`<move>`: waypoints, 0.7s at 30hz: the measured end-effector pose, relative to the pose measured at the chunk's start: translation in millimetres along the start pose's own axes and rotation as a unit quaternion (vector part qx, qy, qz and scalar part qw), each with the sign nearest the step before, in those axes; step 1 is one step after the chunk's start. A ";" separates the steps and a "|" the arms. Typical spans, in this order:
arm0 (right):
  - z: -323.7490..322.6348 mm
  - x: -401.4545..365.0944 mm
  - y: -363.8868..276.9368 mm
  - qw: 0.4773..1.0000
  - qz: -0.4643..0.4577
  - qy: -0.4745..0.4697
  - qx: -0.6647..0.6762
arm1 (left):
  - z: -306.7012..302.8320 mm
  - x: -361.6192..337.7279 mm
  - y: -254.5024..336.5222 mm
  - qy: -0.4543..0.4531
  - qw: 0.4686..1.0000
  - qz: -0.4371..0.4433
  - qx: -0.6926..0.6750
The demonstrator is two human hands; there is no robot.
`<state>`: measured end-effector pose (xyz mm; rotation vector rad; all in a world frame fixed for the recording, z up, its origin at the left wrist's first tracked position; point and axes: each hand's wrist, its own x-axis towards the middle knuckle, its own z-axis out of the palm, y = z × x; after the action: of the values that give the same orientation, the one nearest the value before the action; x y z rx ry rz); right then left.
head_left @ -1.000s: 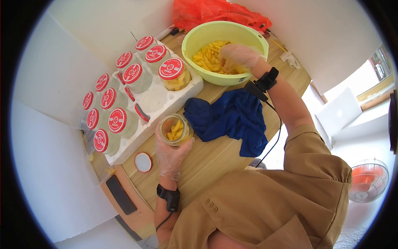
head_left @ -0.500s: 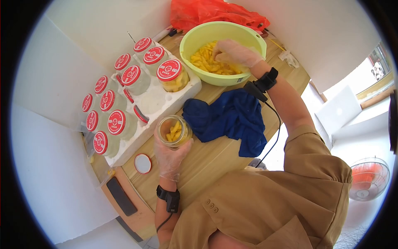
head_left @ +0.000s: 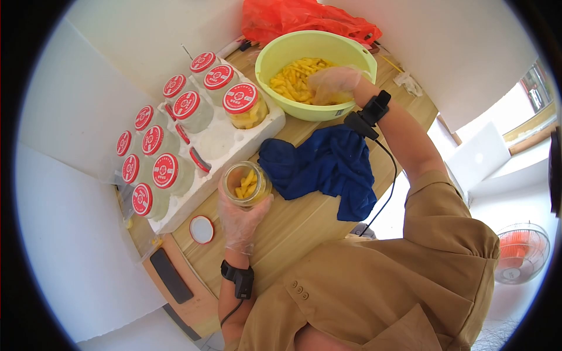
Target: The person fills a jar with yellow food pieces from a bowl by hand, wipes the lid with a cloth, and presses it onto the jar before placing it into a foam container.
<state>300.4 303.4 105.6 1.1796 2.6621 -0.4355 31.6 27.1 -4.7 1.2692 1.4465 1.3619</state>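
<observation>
My left hand (head_left: 240, 220), in a clear plastic glove, is wrapped around an open glass jar (head_left: 226, 181) on the table. Several yellow fruit strips (head_left: 246, 185) lie inside the jar. My right hand (head_left: 335, 83), also gloved, reaches into a light green basin (head_left: 287, 42) of yellow strips (head_left: 291, 79). Its fingers curl down into the strips, and the fingertips are partly hidden. A jar lid (head_left: 202, 230) lies to the left of my left hand, pale inner side up. Right of the jar is a crumpled dark blue cloth (head_left: 323, 168).
A white foam tray (head_left: 225, 145) at the left holds several red-lidded jars (head_left: 165, 170); one lidded jar (head_left: 247, 109) contains yellow pieces. Behind the basin is a red plastic bag (head_left: 298, 19). A dark phone-like slab (head_left: 171, 276) lies front left. A fan (head_left: 521, 253) stands at the right.
My right hand has shifted right and slightly down within the basin, and its fingers now point lower into the strips. My left hand and the jar have stayed in place.
</observation>
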 end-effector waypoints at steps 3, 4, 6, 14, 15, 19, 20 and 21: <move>11.4 16.6 16.5 1.000 -0.016 -0.018 0.011 | -0.3 0.1 2.6 -0.001 1.000 0.002 0.002; 15.9 16.8 18.1 1.000 -0.006 0.008 0.021 | 0.2 -0.1 2.6 -0.002 1.000 0.004 0.001; 23.2 14.3 18.0 0.997 0.015 0.061 0.040 | 0.1 0.0 1.9 -0.002 1.000 0.006 0.001; 25.0 17.8 14.0 0.994 0.022 0.097 0.033 | 0.0 -0.5 3.4 -0.006 1.000 -0.003 -0.017; 23.3 16.1 12.2 0.995 0.025 0.095 0.034 | -0.1 -0.3 2.7 -0.007 1.000 -0.004 -0.020; 18.5 8.4 6.1 0.986 0.020 0.155 0.060 | -1.6 1.0 -1.6 -0.010 1.000 0.002 -0.017; 14.0 7.0 3.4 0.982 0.020 0.165 0.088 | -1.6 0.9 -0.4 -0.008 1.000 0.001 -0.014; 11.5 7.1 1.8 0.978 0.021 0.174 0.117 | -0.9 0.8 2.2 -0.005 1.000 0.000 -0.011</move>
<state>297.8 305.4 92.4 1.5011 2.9332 -0.5973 30.9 27.6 -2.2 1.2607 1.4197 1.3667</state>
